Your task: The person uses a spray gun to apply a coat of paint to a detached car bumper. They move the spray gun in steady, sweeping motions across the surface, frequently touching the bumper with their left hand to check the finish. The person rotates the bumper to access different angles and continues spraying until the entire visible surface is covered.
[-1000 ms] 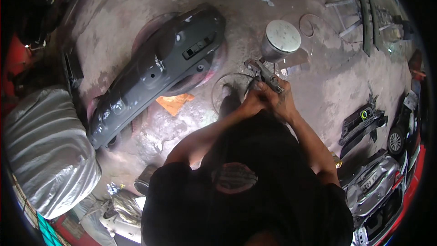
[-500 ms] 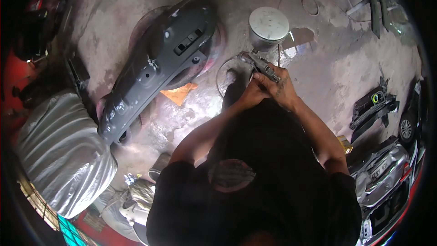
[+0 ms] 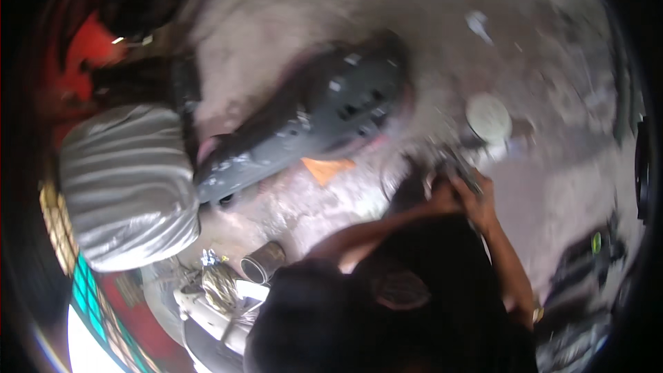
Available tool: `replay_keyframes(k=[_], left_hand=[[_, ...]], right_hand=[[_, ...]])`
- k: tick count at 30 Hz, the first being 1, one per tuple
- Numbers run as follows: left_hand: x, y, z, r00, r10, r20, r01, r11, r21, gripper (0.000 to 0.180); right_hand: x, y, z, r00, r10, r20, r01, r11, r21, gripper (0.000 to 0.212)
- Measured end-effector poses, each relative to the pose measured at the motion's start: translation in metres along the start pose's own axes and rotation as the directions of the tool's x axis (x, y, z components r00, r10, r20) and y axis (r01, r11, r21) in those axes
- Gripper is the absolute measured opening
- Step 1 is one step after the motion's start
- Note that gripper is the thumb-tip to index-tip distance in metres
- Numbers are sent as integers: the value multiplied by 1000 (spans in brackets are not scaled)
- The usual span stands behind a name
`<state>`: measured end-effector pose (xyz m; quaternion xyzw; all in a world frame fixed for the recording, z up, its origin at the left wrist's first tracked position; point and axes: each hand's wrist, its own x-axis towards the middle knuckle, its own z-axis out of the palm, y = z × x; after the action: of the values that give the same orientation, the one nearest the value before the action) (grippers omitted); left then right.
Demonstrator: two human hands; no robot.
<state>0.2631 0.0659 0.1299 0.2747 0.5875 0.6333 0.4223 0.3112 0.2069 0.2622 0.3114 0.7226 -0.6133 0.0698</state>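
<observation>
Low over the floor, right of centre, my left hand [image 3: 444, 198] and my right hand [image 3: 481, 204] come together around an elongated silver metal tool [image 3: 461, 171]. Both are closed on it, though motion blur hides its exact kind and the finger detail. A thin hose loop [image 3: 385, 181] shows beside it on the floor. Left of my hands lies a long dark-grey car bumper [image 3: 311, 124] with rectangular cut-outs. An orange triangular sheet [image 3: 326, 170] lies by its near edge. Just beyond my right hand stands a pail with a pale round lid [image 3: 489, 117].
A bulky thing under a silver cover [image 3: 131, 186] stands left, against the bumper's end. Nearer me is an open metal can [image 3: 264, 262]. Dark car parts [image 3: 587, 255] lie at the right. A white scrap [image 3: 478, 26] lies on the far floor. Red bodywork [image 3: 90, 55] shows far left.
The view has swung left, so the bumper, pail and my hands sit further right and lower in the picture, blurred. Both hands stay on the tool.
</observation>
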Motion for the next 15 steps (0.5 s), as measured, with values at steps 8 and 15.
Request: replay_keyframes(k=[8,15], left_hand=[[1,-55,-3,998,-31,45,38,985,-166,24],[1,-19,-2,989,-132,67,144,964,-224,24]], right_hand=[[7,-1,8,993,-113,-21,115,985,127,37],[9,-5,4,990,-141,-24,143,977,158,39]])
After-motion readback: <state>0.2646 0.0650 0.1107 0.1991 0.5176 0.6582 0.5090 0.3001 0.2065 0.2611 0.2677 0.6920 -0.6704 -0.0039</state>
